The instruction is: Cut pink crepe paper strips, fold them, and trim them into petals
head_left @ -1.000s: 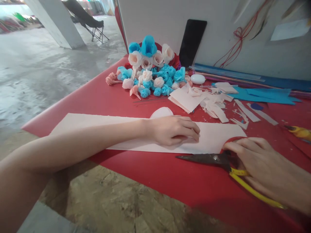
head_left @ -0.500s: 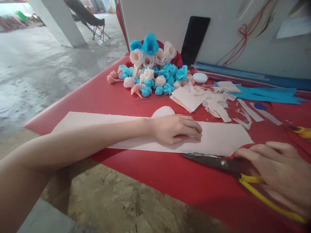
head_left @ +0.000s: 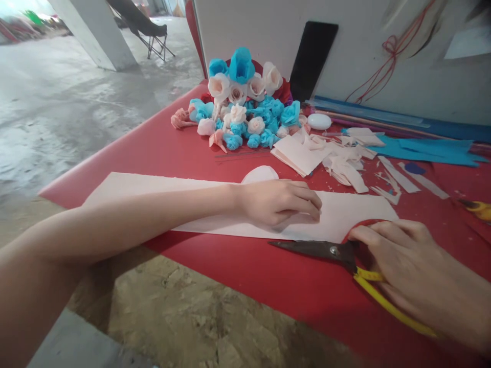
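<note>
A long pale pink paper sheet (head_left: pixel 356 207) lies across the table. My left hand (head_left: pixel 278 202) rests on it palm down, fingers loosely bent, their tips touching the paper; the thumb is hidden. My right hand (head_left: pixel 399 255) grips scissors (head_left: pixel 307 248) with dark blades and yellow-and-red handles. The blades lie along the sheet's near edge, pointing left, below my left hand. Whether the blades are fully together I cannot tell. A rounded pale piece (head_left: pixel 261 174) shows just behind my left wrist.
Blue, white and pink paper flowers (head_left: pixel 245 110) are heaped at the back. Folded pale paper (head_left: pixel 301 156), scraps (head_left: pixel 347 168) and blue strips (head_left: pixel 429 148) lie behind the sheet. A black phone-like slab (head_left: pixel 314 61) leans on the wall. The red table (head_left: pixel 230 276) ends at a near edge.
My right hand and the scissors have moved left along the sheet's near edge. My left hand stays in place on the paper. The view has shifted slightly.
</note>
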The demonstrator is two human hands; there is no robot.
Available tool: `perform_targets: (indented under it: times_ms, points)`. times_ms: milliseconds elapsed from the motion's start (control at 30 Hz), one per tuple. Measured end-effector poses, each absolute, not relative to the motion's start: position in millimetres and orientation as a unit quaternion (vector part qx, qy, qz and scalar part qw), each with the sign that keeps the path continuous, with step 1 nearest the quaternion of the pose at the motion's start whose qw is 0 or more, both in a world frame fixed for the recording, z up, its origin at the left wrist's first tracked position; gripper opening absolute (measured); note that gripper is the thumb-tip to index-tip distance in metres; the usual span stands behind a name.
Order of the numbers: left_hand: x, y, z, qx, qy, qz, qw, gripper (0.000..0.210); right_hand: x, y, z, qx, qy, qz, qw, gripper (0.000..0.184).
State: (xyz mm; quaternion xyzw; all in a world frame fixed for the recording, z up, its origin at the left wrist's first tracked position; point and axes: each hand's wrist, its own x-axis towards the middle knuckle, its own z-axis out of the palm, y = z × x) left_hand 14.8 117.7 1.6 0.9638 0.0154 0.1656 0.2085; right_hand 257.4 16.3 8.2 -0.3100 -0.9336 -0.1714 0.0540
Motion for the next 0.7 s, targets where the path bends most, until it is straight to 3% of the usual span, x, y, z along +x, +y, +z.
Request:
perform_targets:
  times_ms: [533, 700]
  points:
    - [14.9, 115.1, 3.9, 0.966, 0.032, 0.155, 0.202, 0.034, 258.2, 26.8, 11.9, -0.235, -0.956, -0.147, 0.098, 0.026]
    - [14.5, 116.7, 4.3, 0.969, 0.023, 0.139, 0.202, 0.035, 266.5, 19.1, 10.1, -0.25, -0.953, -0.16, 0.054, 0.03]
